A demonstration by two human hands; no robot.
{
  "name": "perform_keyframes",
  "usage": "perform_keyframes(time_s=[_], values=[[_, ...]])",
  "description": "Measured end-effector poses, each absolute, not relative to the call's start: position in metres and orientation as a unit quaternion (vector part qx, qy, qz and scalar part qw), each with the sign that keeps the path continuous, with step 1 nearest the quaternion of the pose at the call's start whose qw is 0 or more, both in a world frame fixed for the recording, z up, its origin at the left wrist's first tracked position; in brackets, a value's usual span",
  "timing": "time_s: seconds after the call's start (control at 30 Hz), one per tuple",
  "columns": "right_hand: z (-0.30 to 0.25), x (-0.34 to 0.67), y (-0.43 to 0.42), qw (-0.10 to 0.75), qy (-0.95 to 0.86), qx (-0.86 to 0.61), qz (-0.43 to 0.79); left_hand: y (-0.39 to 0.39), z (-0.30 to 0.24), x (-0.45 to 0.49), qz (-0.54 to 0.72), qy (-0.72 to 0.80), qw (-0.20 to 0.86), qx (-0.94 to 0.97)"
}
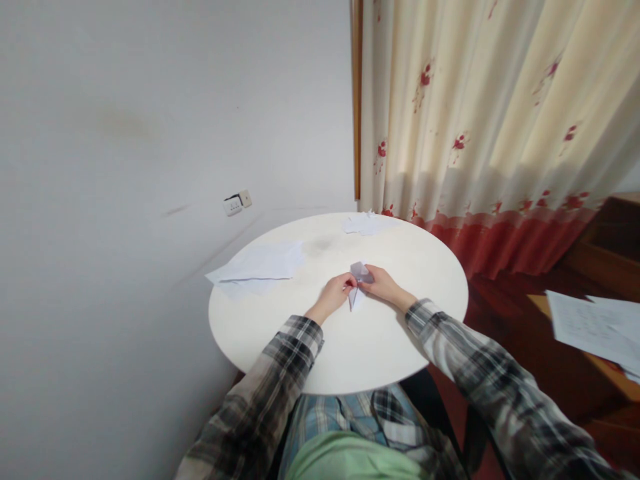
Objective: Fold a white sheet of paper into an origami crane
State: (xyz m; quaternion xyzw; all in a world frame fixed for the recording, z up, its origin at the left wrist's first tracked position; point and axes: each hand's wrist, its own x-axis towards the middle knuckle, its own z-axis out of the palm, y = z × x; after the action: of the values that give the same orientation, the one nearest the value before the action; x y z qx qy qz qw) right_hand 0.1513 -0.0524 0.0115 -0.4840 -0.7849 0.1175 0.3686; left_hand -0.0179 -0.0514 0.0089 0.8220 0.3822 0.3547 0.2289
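Between my two hands, just above or on the round white table (340, 353), is a small piece of folded white paper (359, 270). Its upper part spreads into flaps, and a narrow pointed part hangs down toward me. My left hand (336, 292) pinches the paper from the left, fingers closed near its middle. From the right, my right hand (381, 283) grips the other edge, with thumb and fingers closed on it. My fingers hide part of the folds.
A stack of white sheets (260, 261) lies at the table's left edge. Several paper pieces (363, 224) lie at the far edge. The wall with a socket (233, 206) stands left, a curtain (480, 133) behind. Papers (595, 327) lie on furniture at right.
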Motion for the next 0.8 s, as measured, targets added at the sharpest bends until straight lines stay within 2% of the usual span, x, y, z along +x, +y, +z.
perform_keyframes(time_s=[0.2,0.47,0.7,0.8], values=[[0.0099,0.1539,-0.0494,0.361,-0.799,-0.467,0.117,-0.0502,0.0085,-0.0175,0.379,0.374,0.247,0.809],[0.006,0.1563,-0.0448,0.349,-0.794,-0.485,0.112,-0.0463,0.0087,-0.0247,0.386,0.437,0.096,0.807],[0.0042,0.1571,-0.0434,0.345,-0.799,-0.48,0.106,-0.0459,0.0059,-0.0218,0.356,0.402,0.178,0.824],[0.0068,0.1558,-0.0456,0.346,-0.792,-0.485,0.131,-0.0465,0.0065,-0.0214,0.358,0.395,0.173,0.828]])
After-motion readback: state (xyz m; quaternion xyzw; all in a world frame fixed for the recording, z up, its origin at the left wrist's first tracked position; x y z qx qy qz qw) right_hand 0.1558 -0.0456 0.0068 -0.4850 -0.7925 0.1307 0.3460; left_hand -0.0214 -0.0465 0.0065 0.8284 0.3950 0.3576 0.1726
